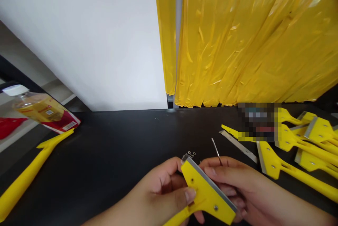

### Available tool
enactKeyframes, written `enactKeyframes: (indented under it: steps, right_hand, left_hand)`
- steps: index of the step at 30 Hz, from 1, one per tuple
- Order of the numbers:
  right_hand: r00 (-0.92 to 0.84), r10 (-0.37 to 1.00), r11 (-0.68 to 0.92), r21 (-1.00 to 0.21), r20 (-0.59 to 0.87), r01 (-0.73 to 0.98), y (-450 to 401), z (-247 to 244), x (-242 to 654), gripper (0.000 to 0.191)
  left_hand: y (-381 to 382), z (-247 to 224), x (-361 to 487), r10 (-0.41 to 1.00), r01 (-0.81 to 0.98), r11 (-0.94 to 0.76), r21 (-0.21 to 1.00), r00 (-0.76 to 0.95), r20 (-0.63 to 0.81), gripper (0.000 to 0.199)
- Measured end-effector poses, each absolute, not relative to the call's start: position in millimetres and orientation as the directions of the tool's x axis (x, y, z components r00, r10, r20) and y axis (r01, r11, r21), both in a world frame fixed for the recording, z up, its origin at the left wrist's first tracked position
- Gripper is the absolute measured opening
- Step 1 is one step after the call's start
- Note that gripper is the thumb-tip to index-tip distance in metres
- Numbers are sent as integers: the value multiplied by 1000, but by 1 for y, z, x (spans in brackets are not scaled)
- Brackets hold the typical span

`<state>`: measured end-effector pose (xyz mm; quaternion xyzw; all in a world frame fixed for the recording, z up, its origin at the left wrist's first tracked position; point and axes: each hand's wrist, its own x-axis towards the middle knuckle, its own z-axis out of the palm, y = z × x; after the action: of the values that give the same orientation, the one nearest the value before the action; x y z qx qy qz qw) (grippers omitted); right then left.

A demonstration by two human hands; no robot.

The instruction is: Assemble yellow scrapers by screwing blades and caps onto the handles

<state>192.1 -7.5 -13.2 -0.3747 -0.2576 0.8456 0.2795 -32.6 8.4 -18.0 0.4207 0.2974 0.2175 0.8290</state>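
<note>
My left hand [169,187] grips a yellow scraper [203,192] at its head, thumb on the face and fingers behind. Along the scraper's upper right edge runs a grey metal blade strip. One hole in the head looks open and a screw sits in the other. My right hand [232,180] is closed at the blade side, its thumb by the strip. From between its fingers a thin metal screwdriver shaft [216,148] points up; its handle is hidden. Several small nuts and screws [190,153] lie on the black table just beyond the scraper.
Several yellow scrapers [290,139] are piled at the right, beside a loose metal strip [239,146] and a blurred-out patch. A yellow handle piece [34,169] and a bottle [47,111] stand at the left. White panel [105,42] and yellow plastic strips [237,42] rise behind the table.
</note>
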Motion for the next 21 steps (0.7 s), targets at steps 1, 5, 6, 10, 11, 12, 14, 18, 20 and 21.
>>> enactKeyframes:
  steps: [1, 5, 6, 10, 11, 12, 14, 18, 20, 21]
  right_hand:
    - [-568, 657, -722, -631, -495, -285, -8, -13, 192, 29]
    - [-567, 659, -727, -613, -495, -310, -9, -12, 194, 32]
    - [-563, 660, -727, -611, -497, -314, -9, -11, 194, 32]
    - [-557, 617, -775, -554, -556, -304, -10, -8, 195, 34]
    - [-551, 614, -777, -558, -565, -293, -10, -9, 194, 35]
    - [-538, 625, -765, -581, -566, -279, -10, -9, 193, 36]
    - [-503, 669, -718, -651, -548, -247, -10, -11, 190, 38]
    - [-490, 705, -665, -719, -513, -203, -10, -16, 186, 39]
    - [-509, 703, -659, -725, -498, -200, -10, -16, 187, 39]
    - [-515, 704, -654, -729, -489, -201, -10, -16, 187, 39]
  left_hand:
    - [9, -19, -32, 614, -121, 545, 830, 732, -296, 33]
    - [8, -18, -30, 623, -148, 540, 828, 733, -275, 34]
    - [8, -16, -30, 622, -143, 543, 827, 730, -282, 35]
    - [6, -9, -33, 602, -98, 572, 815, 725, -335, 32]
    - [6, -9, -33, 595, -94, 580, 809, 727, -343, 32]
    - [5, -9, -34, 590, -96, 588, 803, 730, -345, 32]
    - [5, -11, -35, 585, -107, 603, 790, 733, -347, 33]
    - [6, -17, -35, 570, -112, 624, 773, 742, -353, 34]
    - [8, -19, -36, 565, -95, 617, 781, 745, -356, 36]
    - [9, -19, -36, 564, -87, 612, 786, 744, -358, 36]
